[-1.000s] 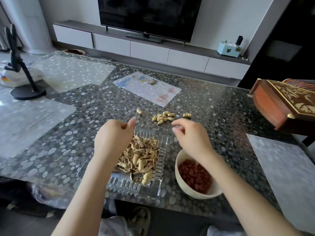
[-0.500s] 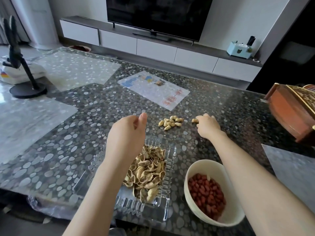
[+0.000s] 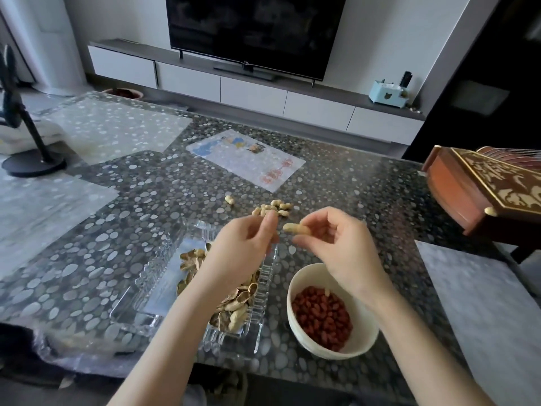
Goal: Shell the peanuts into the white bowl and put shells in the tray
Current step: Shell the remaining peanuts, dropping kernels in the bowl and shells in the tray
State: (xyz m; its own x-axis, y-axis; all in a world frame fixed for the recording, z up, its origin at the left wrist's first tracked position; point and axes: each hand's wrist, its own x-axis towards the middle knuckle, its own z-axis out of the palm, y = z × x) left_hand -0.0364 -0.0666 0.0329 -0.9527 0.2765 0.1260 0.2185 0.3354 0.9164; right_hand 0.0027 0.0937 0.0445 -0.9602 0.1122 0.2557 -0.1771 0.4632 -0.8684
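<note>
Since the earlier frame, the right hand (image 3: 336, 244) has drawn back from the loose peanut pile (image 3: 273, 208). It is now raised above the far rim of the white bowl (image 3: 367, 335), wrist bent, thumb and fingers pinching one unshelled peanut (image 3: 296, 228) by its right end. The left hand (image 3: 246, 247) has moved in to face it above the far end of the clear glass tray (image 3: 140, 291), fingers curled, tips just beside the peanut's free end; contact or grip cannot be confirmed. The tray holds empty shells (image 3: 237, 300); the bowl holds red kernels (image 3: 322, 317). Both stand side by side near the table's (image 3: 131, 206) near edge.
</note>
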